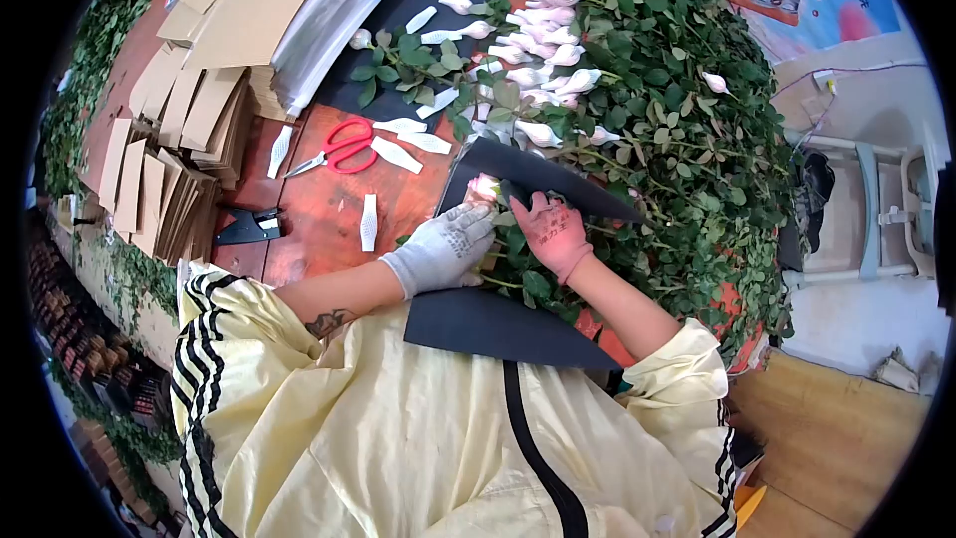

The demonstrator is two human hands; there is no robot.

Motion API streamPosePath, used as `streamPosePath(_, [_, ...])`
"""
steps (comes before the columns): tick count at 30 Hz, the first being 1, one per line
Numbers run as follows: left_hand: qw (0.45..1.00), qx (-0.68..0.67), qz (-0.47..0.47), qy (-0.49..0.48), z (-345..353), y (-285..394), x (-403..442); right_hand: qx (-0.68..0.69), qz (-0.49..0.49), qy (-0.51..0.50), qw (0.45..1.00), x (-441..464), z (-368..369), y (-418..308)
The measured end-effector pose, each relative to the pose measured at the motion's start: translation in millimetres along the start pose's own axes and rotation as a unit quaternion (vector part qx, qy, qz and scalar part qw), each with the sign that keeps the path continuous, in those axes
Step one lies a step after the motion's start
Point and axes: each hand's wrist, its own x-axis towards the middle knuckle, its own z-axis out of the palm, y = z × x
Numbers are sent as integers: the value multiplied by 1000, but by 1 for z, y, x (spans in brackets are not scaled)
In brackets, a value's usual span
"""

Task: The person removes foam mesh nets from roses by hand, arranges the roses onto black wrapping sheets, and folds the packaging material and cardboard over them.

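- Left hand [448,247], white glove: laid flat just below the pink-and-white rose [484,187], fingers straight and together, no fist. My guess is it's keeping the flower steady. Can't tell if anything's pinched underneath.
- Right hand [554,232], pink glove: just right of the rose, fingers bent up toward the edge of the far dark sheet [568,181]. Looks like it's managing that edge, but whether it really has a grip, I can't tell.
- The rose itself sits between the hands, bloom pointing away from the wearer, some leafy stem showing below. Having it right in front probably lets both hands get at it.
- Near dark sheet [503,327] lies against the yellow jacket [368,428]. One piece with the far one? Hands and stems hide that, so dunno.
- Loose white net sleeves [369,222] and the red-handled scissors [331,152] lie left on the red table [324,224], likely there for an easy left-side reach. Black stapler [247,228] is farther left, by the cardboard stacks [179,194].
- Netted buds [543,50] pile up on the far side, heads mostly left, foliage [687,110] spread right. Lined up like that, I'd say heads stay easy to grab without squashing.
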Motion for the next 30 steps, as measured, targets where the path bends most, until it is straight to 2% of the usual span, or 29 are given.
streamPosePath(3, [1000, -20, -14, -14, 1, 2, -2, -8, -4, -11, 1000, 1, 16, -1])
streamPosePath(8, [998, -52, -1, 40, 4, -17, 5, 10, 11, 32, 999, 1, 14, 0])
streamPosePath(10, [998, -22, 17, 51, -1, -20, 6, 63, 26, -38, 997, 3, 3, -2])
streamPosePath(12, [998, 2, 41, 54, -7, -26, 6, 62, 42, -28, 997, -5, -10, -3])
streamPosePath(14, [985, -104, 34, 137, -19, -39, 3, 74, 57, -24, 995, -20, -29, -6])
streamPosePath(15, [986, -114, -22, 119, -47, -33, 4, 83, 62, -26, 994, -27, -40, -7])
streamPosePath(17, [971, -95, -33, 216, -39, -52, -3, 102, -25, 87, 991, -36, -52, -10])
streamPosePath(18, [971, -91, -62, 211, -40, -52, -3, 110, -20, 87, 990, -33, -49, -12])
streamPosePath(21, [980, -106, -67, 154, -44, -46, 1, 164, -3, 56, 985, -17, -39, -16])
streamPosePath(23, [982, -97, -63, 148, -39, -45, 3, 146, -1, 67, 987, -13, -26, -19])
streamPosePath(25, [982, -113, -77, 131, -35, -43, 5, 155, 3, -21, 988, -10, -18, -21])
streamPosePath(26, [978, -125, -61, 156, -30, -44, 7, 159, 4, -25, 987, -11, -17, -23])
streamPosePath(30, [984, -105, -15, 140, -26, -40, 16, 212, 18, -11, 977, -15, -18, -28])
